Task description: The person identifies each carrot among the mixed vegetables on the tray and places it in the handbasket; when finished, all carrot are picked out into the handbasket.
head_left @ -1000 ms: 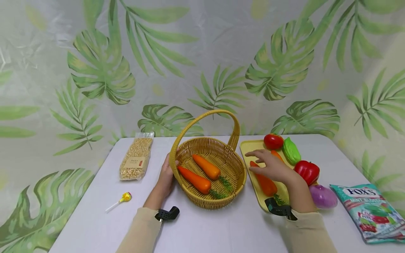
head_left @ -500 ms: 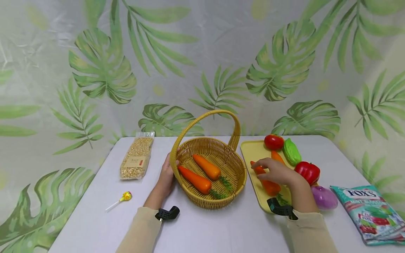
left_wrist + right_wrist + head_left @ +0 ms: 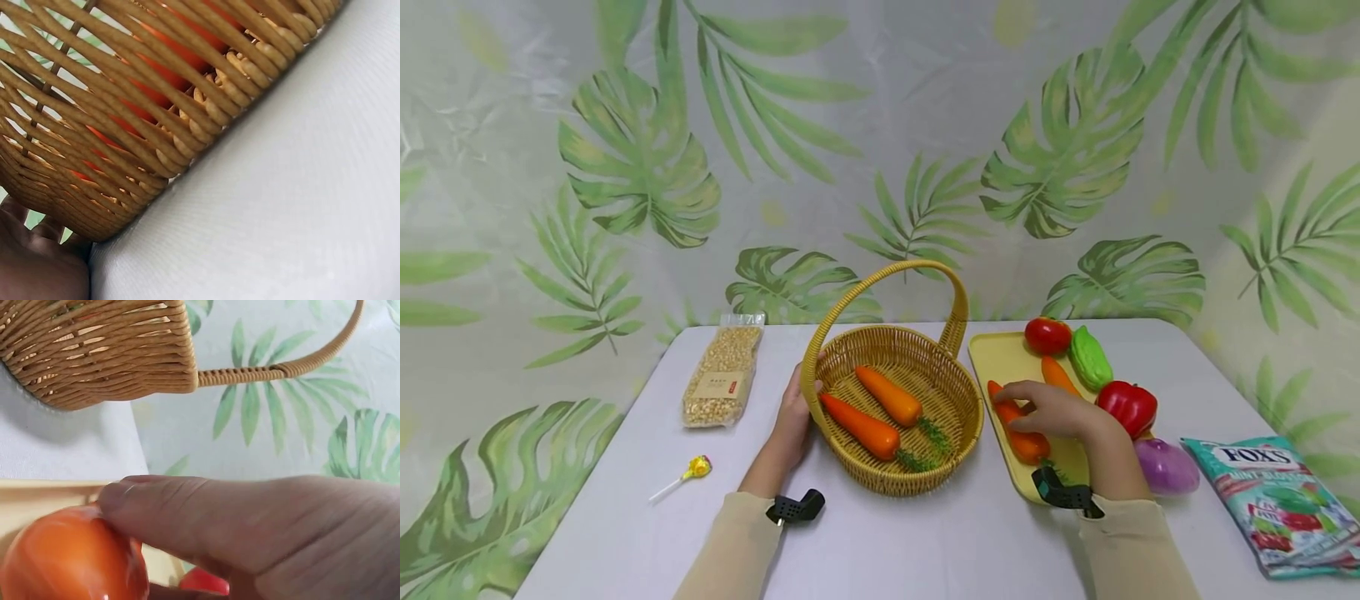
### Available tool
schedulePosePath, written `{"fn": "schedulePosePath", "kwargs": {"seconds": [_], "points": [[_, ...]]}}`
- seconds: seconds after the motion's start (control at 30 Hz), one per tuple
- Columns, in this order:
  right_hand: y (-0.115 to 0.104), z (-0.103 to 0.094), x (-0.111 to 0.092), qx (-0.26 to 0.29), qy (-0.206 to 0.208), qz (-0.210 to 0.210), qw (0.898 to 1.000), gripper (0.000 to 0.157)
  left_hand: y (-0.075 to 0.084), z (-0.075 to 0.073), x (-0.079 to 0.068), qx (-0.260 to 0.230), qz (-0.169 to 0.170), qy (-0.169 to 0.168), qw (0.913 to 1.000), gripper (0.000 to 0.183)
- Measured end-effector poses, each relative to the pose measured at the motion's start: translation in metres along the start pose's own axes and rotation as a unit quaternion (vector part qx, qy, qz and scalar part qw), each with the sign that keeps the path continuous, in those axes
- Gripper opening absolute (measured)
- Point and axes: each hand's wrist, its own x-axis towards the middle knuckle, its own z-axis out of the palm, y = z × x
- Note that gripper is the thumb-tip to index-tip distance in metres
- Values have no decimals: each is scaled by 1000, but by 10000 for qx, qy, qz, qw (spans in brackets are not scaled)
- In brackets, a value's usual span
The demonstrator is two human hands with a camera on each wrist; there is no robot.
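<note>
A wicker basket (image 3: 887, 483) with a tall arched handle holds two orange toy carrots, one deeper orange (image 3: 865, 429) and one lighter (image 3: 891, 397). My left hand (image 3: 792, 417) grips the basket's left side by the rim; in the left wrist view only part of this hand (image 3: 34, 262) shows beside the woven wall. Over the yellow tray (image 3: 1000, 350), my right hand (image 3: 1056, 408) pinches another carrot (image 3: 1028, 447) around its middle. The right wrist view shows the thumb pressed on that carrot's (image 3: 69, 556) rounded end; the other fingers are mostly hidden.
On or beside the tray lie another carrot (image 3: 1058, 375), a tomato (image 3: 1048, 336), a green gourd-like vegetable (image 3: 1091, 358), a red bell pepper (image 3: 1127, 408) and a purple vegetable (image 3: 1167, 467). A candy bag (image 3: 1277, 508) lies far right; a grain bag (image 3: 722, 379) and lollipop (image 3: 697, 467) lie left.
My right hand has come down from above the tray, and its fingers have closed on the carrot. That carrot has shifted slightly left. The left hand and basket stay put.
</note>
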Motion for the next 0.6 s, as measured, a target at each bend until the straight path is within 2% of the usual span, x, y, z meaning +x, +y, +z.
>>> {"fn": "schedulePosePath", "kwargs": {"seconds": [0.23,0.6], "points": [[-3,1,-2,-205,-305,372,9986,54,0,-1,-1,-9,2,40,10000,49],[0,5,4,-289,-180,498,9982,43,0,1,0,-28,-13,44,10000,49]]}}
